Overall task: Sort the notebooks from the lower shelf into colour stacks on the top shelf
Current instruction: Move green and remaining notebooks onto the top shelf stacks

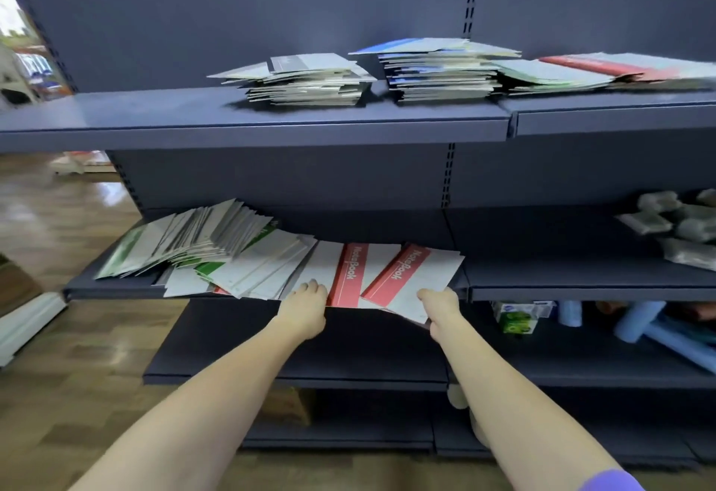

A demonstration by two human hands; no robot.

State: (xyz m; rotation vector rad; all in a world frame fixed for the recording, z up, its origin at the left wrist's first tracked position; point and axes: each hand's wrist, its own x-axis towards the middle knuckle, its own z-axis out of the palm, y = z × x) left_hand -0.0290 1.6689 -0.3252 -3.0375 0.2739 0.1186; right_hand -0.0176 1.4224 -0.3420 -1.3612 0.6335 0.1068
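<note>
Two red-banded notebooks lie at the front of the lower shelf. My left hand grips the front edge of the left red notebook, fingers on top. My right hand pinches the front corner of the right red notebook, which sticks out over the shelf edge. To their left sprawls a slanted pile of green and white notebooks. On the top shelf sit three stacks: a grey-white stack, a blue stack and a flatter stack topped by a red notebook.
Grey wrapped packets lie on the lower shelf at the right. Below them stand a green box and blue rolls. A bare shelf juts out under my hands. Wooden floor extends to the left.
</note>
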